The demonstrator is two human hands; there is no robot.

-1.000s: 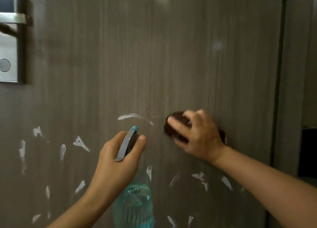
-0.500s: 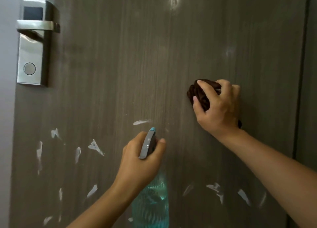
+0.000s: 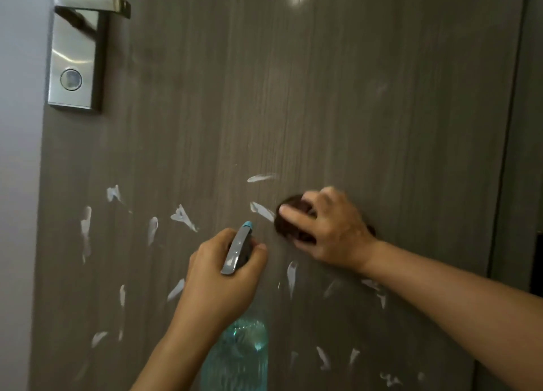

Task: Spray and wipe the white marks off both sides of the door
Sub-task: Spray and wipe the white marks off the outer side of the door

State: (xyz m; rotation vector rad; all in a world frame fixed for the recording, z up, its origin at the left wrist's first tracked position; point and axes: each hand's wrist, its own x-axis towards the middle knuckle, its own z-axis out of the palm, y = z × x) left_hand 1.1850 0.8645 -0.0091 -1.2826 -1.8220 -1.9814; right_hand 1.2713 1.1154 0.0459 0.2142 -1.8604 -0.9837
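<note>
Against the grey-brown door (image 3: 338, 111), seen from the head camera: right hand (image 3: 326, 229) pressing a dark brown cloth (image 3: 289, 224) flat to the panel, fingers curled over the wad and gripping it, index finger stretched along its left edge. Just left of the cloth, a white mark (image 3: 262, 211), nearly touching; another streak (image 3: 260, 178) above it. Lower and nearer, left hand (image 3: 217, 282) wrapped around the neck of a spray bottle (image 3: 239, 358), fingers closed on it, grey trigger head (image 3: 238, 251) with blue nozzle tip aimed at the door, clear blue-tinted body hanging below the wrist. More white marks (image 3: 183, 217) scattered across the lower panel on both sides of the hands. Up left, a steel handle and lock plate (image 3: 76, 52).
</note>
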